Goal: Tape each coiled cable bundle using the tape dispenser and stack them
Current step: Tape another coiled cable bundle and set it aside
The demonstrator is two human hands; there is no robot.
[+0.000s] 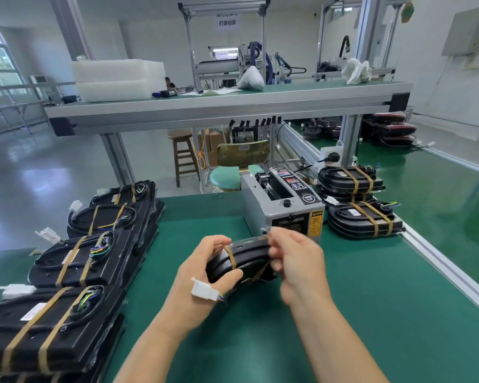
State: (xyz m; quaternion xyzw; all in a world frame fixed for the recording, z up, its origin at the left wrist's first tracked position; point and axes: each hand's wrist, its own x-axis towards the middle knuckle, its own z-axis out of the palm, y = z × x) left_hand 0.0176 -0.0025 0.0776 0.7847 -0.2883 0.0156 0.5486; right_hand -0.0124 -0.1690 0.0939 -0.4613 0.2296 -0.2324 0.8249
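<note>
Green surface: left fingers grip the black coiled bundle, right fingers pinch tan tape onto it. Next, probably stacking.

Past your table's far edge stand a stool and chair; foam blocks sit at the shelf's left end.

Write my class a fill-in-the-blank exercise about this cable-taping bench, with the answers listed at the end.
The left hand and right hand hold one cable bundle; the tape dispenser stands just ____ it.
The table mat is ____.
A ____ connector dangles beside the left wrist.
Answers: behind; green; white.
</note>
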